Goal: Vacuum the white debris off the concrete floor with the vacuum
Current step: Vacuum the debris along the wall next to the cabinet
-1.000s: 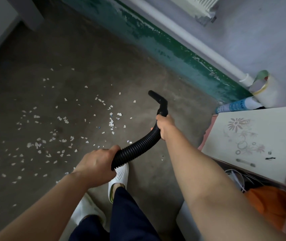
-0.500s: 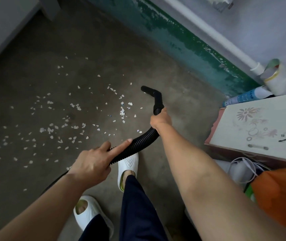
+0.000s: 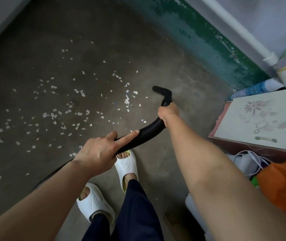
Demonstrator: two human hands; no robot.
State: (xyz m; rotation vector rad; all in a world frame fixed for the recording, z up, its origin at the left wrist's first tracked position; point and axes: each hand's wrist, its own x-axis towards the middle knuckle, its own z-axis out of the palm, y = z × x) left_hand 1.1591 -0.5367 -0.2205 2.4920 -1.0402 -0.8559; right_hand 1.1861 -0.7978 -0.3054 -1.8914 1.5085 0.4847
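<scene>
Nearest the body, two white slippers stand on the concrete floor, directly below the left grip. The left grip holds the black hose from above. Its forefinger lies straight along the ribs, and the remaining fingers appear curled beneath. Further out, the right grip is wrapped fully round the hose just behind the bent nozzle. The nozzle mouth points left of that grip. Whether it touches the floor cannot be determined.

The white debris lies just left of the right grip and spreads well out to the left, beyond the left grip. None of it appears cleared yet.

Recommendation: lower the nozzle mouth close to the floor and sweep leftward in slow overlapping passes. The left grip should feed slack so the hose does not drag chips.

Compared with one second ago, the left forefinger has released its full wrap, while the right grip is unchanged.
</scene>
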